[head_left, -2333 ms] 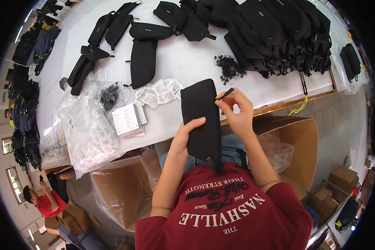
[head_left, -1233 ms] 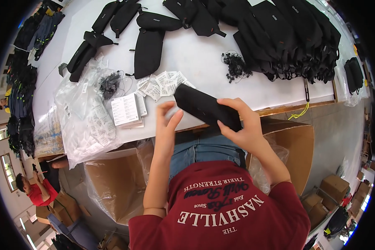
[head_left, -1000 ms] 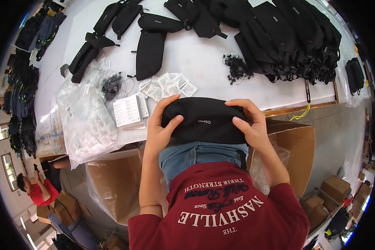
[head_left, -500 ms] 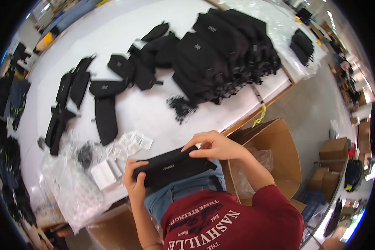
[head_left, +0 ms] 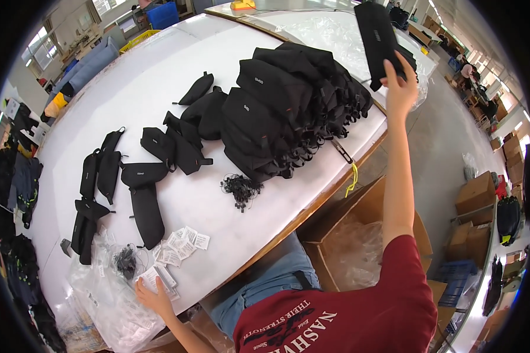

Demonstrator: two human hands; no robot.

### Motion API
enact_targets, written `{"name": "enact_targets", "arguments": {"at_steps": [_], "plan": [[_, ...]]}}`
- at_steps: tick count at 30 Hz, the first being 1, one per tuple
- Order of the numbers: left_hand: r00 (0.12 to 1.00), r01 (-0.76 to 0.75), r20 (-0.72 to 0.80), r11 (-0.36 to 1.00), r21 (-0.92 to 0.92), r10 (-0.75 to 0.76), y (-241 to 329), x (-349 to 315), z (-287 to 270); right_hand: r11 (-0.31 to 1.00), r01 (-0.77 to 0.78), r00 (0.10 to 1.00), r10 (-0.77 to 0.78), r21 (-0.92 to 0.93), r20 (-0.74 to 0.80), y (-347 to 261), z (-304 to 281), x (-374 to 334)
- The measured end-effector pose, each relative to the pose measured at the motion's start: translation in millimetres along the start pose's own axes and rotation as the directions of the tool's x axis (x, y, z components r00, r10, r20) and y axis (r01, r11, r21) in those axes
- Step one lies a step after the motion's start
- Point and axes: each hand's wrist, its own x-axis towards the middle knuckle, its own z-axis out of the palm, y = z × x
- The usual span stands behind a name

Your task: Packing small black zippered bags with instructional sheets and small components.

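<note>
My right hand (head_left: 399, 87) reaches out to the far right, gripping one end of a slim black zip pouch (head_left: 376, 42). This pouch is held up over a plastic-covered table corner, and it partly hides other black pouches lying there. At the near left, my left hand (head_left: 154, 297) has its fingers apart at the edge of a small stack of white printed cards (head_left: 153, 276). Whether its fingertips press on the cards is hard to see. Loose white paper labels (head_left: 185, 244) are spread beside the stack, and a tangle of thin black cords (head_left: 125, 263) lies on clear plastic bags (head_left: 109, 300).
A big heap of black bags (head_left: 271, 112) covers the middle of the white table (head_left: 218, 259). Several black pouches (head_left: 146, 215) lie left of it, with a bunch of black cords (head_left: 241, 189) nearer. An open cardboard box (head_left: 327, 253) stands against the table's right edge.
My right hand has carried the black pouch from in front of my body to the far right. My left hand has let go of it and moved left to the white cards.
</note>
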Motion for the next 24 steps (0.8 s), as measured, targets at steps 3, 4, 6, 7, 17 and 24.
{"name": "enact_targets", "arguments": {"at_steps": [3, 4, 6, 7, 17, 24], "plan": [[0.996, 0.089, 0.011, 0.994, 0.068, -0.09, -7, 5, 6, 0.965, 0.094, 0.987, -0.059, -0.243, 0.146, 41, 31, 15], [0.991, 0.129, 0.035, 0.988, 0.087, -0.132, -7, 5, 5, 0.955, 0.1, 0.977, -0.04, -0.279, 0.211, 47, 37, 14], [0.989, 0.145, -0.006, 0.984, 0.107, -0.145, -9, 7, 6, 0.89, 0.246, 0.933, -0.109, -0.383, 0.344, 57, 52, 14], [0.987, 0.16, -0.043, 0.979, 0.128, -0.156, -11, 8, 5, 0.889, 0.25, 0.909, -0.078, -0.384, 0.41, 51, 59, 9], [0.932, 0.31, 0.057, 0.872, 0.379, -0.357, -14, 10, -17, 0.967, 0.184, 0.952, -0.131, -0.174, 0.278, 12, 41, -14], [0.981, 0.181, -0.129, 0.919, 0.351, -0.144, 17, 17, -22, 0.997, -0.068, 0.474, -0.005, 0.043, 0.88, -65, 28, -193]]}}
